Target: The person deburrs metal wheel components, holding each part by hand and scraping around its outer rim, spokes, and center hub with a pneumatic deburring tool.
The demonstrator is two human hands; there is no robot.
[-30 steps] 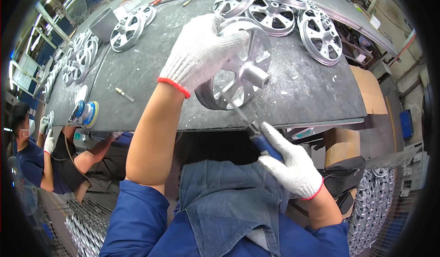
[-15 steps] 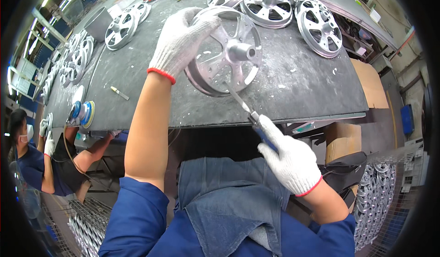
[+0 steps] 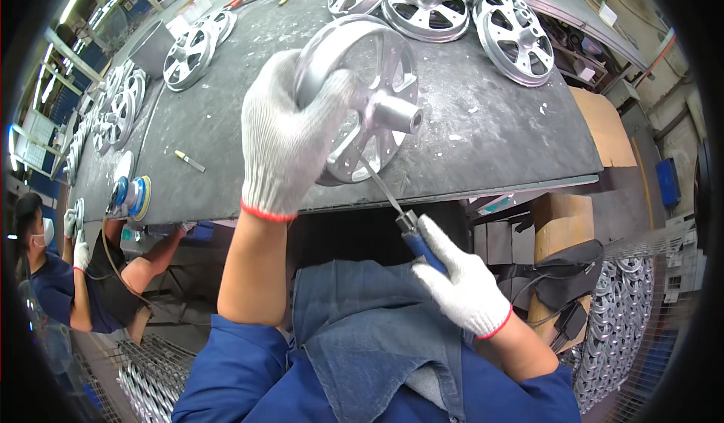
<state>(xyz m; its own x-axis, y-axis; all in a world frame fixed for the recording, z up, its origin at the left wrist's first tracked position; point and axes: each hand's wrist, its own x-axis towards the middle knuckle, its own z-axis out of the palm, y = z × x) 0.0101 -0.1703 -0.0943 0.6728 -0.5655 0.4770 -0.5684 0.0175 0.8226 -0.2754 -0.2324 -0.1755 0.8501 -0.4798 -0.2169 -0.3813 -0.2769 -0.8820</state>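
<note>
My left hand [image 3: 286,132], in a white knit glove with a red cuff, is closed round the left rim of a silver spoked metal wheel [image 3: 394,113]. The wheel stands tilted over the table's near edge, its hub pointing to the right. My right hand [image 3: 461,286], gloved alike, grips the blue handle of a slim tool [image 3: 424,249] with a narrow metal blade; whether it is a file or a scraper I cannot tell. The blade's tip meets the lower spokes of the wheel, near the rim.
More wheels [image 3: 426,12] lie at the back of the dark table [image 3: 483,147]; others line its left side. A sander [image 3: 136,196] and a small brush-like tool [image 3: 189,161] are at left, near a co-worker [image 3: 56,264]. Cardboard boxes [image 3: 562,227] and a bin of metal parts [image 3: 615,325] stand right.
The wheel has come nearer to me and turned, its hub now facing more to the right. My left hand moved down with it. My right hand and the tool shifted slightly down and left.
</note>
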